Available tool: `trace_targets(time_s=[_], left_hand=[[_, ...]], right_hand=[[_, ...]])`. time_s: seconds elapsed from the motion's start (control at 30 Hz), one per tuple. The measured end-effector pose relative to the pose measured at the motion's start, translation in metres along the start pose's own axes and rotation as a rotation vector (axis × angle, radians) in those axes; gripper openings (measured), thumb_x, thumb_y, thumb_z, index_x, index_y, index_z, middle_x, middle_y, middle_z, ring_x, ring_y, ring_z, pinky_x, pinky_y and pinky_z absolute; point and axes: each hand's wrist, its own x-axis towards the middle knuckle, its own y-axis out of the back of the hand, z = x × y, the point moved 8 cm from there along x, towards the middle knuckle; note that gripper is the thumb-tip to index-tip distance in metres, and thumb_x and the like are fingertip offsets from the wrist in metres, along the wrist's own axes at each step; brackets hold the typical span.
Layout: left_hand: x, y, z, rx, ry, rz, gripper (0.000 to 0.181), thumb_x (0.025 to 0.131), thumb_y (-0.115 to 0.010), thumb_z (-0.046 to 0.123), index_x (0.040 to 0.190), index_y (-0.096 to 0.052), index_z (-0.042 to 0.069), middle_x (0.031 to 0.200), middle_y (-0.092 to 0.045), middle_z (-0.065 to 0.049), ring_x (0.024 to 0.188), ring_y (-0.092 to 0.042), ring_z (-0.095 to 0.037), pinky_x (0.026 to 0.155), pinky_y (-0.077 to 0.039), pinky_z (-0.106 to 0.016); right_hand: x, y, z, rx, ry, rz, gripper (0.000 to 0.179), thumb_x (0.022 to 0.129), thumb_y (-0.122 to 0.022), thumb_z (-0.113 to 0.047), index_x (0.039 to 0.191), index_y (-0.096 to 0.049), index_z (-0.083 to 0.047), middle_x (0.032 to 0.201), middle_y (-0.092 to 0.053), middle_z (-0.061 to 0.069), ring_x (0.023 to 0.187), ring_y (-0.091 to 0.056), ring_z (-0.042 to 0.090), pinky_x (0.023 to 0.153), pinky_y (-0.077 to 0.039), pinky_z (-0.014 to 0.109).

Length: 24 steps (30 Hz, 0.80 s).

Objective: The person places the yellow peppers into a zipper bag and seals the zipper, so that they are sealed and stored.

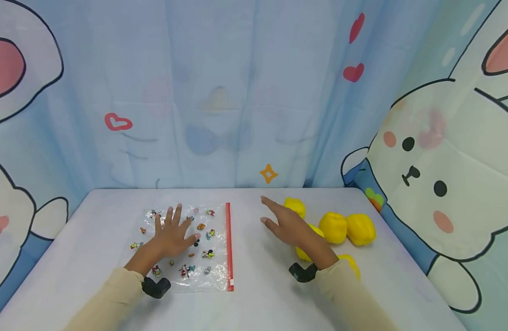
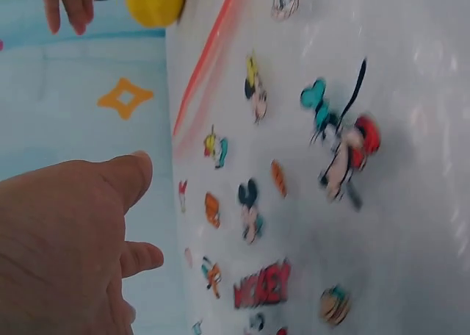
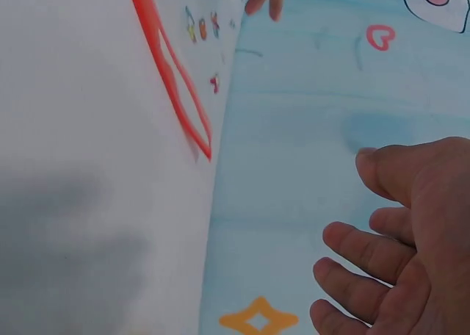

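A transparent zip bag (image 1: 215,269), printed with small cartoon figures, lies flat on the left half of the table, its red zip strip (image 1: 229,243) on the right side. Over its upper left part is my left hand (image 1: 171,236), fingers straight and spread; contact with the plastic cannot be made out. In the left wrist view the bag's prints appear beside the hand (image 2: 66,232). My right hand (image 1: 291,226) hovers above the table in front of several yellow bell peppers (image 1: 361,229), partly hiding some. Its fingers (image 3: 367,250) are relaxed and hold nothing.
A white-covered table (image 1: 258,294) reaches back to a light blue curtain (image 1: 220,92) with rabbit drawings on both sides. Each wrist carries a small black camera, one on the left (image 1: 156,288) and one on the right (image 1: 302,272).
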Motion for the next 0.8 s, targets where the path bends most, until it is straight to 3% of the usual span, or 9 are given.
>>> trace_targets(time_s=[0.17, 0.37, 0.5, 0.8], left_hand=[[-0.001, -0.019, 0.008, -0.058, -0.027, -0.009, 0.065, 0.099, -0.049, 0.041, 0.146, -0.039, -0.002, 0.157, 0.001, -0.030, 0.142, 0.006, -0.048, 0.106, 0.009, -0.070], [-0.003, -0.037, 0.016, -0.058, -0.015, 0.006, 0.067, 0.098, -0.049, 0.044, 0.146, -0.039, -0.002, 0.157, -0.001, -0.029, 0.144, 0.005, -0.046, 0.105, 0.014, -0.068], [-0.004, -0.045, 0.024, -0.089, -0.023, 0.007, 0.067, 0.099, -0.048, 0.043, 0.146, -0.038, -0.003, 0.157, -0.002, -0.029, 0.144, 0.005, -0.045, 0.105, 0.013, -0.069], [-0.010, -0.060, 0.041, -0.160, -0.030, -0.004, 0.071, 0.100, -0.047, 0.041, 0.146, -0.031, -0.011, 0.158, 0.000, -0.028, 0.144, 0.007, -0.042, 0.108, 0.011, -0.065]], right_hand=[[-0.001, -0.023, -0.006, 0.017, 0.011, -0.035, 0.057, 0.098, -0.057, -0.029, 0.149, -0.040, -0.007, 0.148, -0.043, 0.008, 0.136, -0.040, 0.023, 0.109, -0.034, 0.043], [-0.003, -0.045, -0.013, 0.070, 0.002, -0.068, 0.056, 0.098, -0.056, -0.032, 0.149, -0.041, -0.012, 0.148, -0.045, 0.005, 0.136, -0.041, 0.022, 0.109, -0.035, 0.043], [-0.005, -0.057, -0.017, 0.107, 0.006, -0.090, 0.058, 0.098, -0.056, -0.031, 0.150, -0.038, -0.011, 0.149, -0.043, 0.006, 0.136, -0.040, 0.022, 0.110, -0.034, 0.043], [-0.003, -0.085, -0.020, 0.070, -0.039, -0.179, 0.057, 0.097, -0.057, -0.035, 0.147, -0.043, -0.011, 0.149, -0.044, 0.006, 0.137, -0.038, 0.024, 0.110, -0.033, 0.044]])
